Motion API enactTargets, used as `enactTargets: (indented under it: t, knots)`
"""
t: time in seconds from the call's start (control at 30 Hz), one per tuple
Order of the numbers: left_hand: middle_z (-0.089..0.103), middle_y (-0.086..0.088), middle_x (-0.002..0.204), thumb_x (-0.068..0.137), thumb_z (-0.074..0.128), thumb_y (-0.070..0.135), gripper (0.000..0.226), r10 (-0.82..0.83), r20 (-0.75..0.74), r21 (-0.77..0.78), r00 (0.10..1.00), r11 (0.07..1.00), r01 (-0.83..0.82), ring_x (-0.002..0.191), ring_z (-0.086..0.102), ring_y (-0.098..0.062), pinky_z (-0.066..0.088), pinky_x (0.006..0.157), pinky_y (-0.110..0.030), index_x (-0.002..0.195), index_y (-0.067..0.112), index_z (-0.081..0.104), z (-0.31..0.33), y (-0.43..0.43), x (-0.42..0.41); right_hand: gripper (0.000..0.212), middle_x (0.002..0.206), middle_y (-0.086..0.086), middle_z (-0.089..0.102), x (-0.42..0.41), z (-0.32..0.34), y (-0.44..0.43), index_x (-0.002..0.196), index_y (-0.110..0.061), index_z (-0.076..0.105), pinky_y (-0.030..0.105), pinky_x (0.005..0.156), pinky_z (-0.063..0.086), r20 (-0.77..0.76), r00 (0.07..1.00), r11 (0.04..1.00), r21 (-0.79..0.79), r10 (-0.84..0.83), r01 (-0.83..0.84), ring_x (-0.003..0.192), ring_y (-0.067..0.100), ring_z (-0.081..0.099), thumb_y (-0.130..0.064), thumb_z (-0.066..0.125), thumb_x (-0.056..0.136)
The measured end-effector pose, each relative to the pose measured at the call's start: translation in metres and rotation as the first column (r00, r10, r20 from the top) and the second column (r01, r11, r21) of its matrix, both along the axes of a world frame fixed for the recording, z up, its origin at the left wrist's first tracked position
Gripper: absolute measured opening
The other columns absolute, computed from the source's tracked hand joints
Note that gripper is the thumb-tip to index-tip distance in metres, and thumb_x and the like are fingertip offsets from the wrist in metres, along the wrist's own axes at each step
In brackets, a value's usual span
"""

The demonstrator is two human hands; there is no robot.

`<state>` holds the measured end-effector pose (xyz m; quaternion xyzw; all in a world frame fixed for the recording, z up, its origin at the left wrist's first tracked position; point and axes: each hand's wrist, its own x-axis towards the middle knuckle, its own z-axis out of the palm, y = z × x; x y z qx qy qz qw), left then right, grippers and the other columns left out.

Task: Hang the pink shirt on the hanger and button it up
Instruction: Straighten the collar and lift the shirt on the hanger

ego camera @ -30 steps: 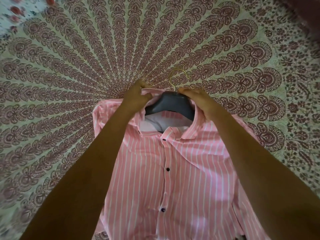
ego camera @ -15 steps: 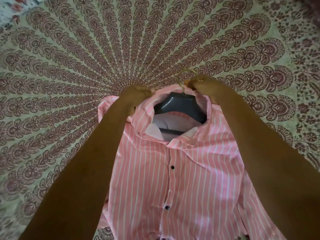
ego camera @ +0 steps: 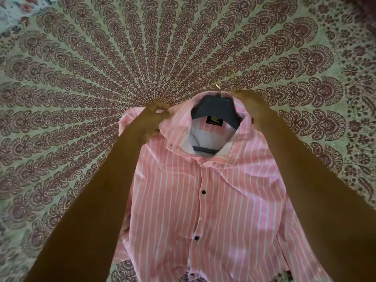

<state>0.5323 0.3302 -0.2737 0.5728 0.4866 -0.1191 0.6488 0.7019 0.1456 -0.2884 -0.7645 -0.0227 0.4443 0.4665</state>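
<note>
The pink shirt [ego camera: 213, 200] with white stripes lies face up on the patterned bedsheet, its placket closed over dark buttons below the collar. A dark hanger [ego camera: 213, 108] sits inside the open collar, its gold hook [ego camera: 227, 80] sticking out above. My left hand [ego camera: 152, 121] pinches the collar's left side. My right hand [ego camera: 250, 104] grips the collar's right side, right beside the hanger's neck. Both forearms cover the shirt's shoulders and sleeves.
A cream bedsheet [ego camera: 101, 58] printed with maroon fan patterns spreads flat on every side of the shirt. A floral fabric patch [ego camera: 12, 25] shows at the far left corner.
The shirt and hanger have shifted away from me and to the right. My left hand has slid from the hanger's neck down the left side of the collar, and the collar has opened wider.
</note>
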Motion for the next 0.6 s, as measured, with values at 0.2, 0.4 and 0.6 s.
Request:
enactTargets:
  t: [0.2,0.4,0.6]
  knots:
    - [0.058,-0.005,0.077,0.086,0.049,-0.008,0.020,0.030,-0.059,0.031,0.998,0.999,-0.028,0.069,0.057,-0.014,0.056,0.058,-0.021,0.084,0.010,0.058,-0.004,-0.010,-0.014,0.031,0.116,0.014,0.059,-0.013,-0.006,-0.008,0.114,-0.011,0.057,0.028,0.078,0.045,0.104,0.993,0.998,-0.035,0.063,-0.060,0.101,0.024,0.059,-0.032,0.052,0.092]
    - [0.067,0.000,0.065,0.087,0.027,-0.005,0.037,0.417,0.051,-0.443,0.908,0.824,-0.353,0.061,0.060,-0.012,0.050,0.065,-0.025,0.092,0.013,0.059,-0.013,-0.017,-0.021,0.034,0.114,0.005,0.062,-0.030,-0.018,-0.019,0.118,-0.014,0.056,0.031,0.087,0.046,0.291,0.956,1.000,-0.001,0.023,-0.024,0.105,0.021,0.058,-0.025,0.062,0.087]
    - [0.063,-0.006,0.083,0.091,0.050,0.003,0.013,-0.109,-0.105,-0.194,0.988,0.977,0.087,0.071,0.063,-0.017,0.055,0.060,-0.023,0.098,0.014,0.050,-0.020,-0.041,-0.023,0.058,0.129,0.002,0.053,-0.038,-0.024,-0.025,0.133,-0.013,0.043,0.030,0.100,0.043,0.401,0.910,0.990,0.054,0.102,-0.134,0.116,0.013,0.050,-0.018,0.068,0.081]
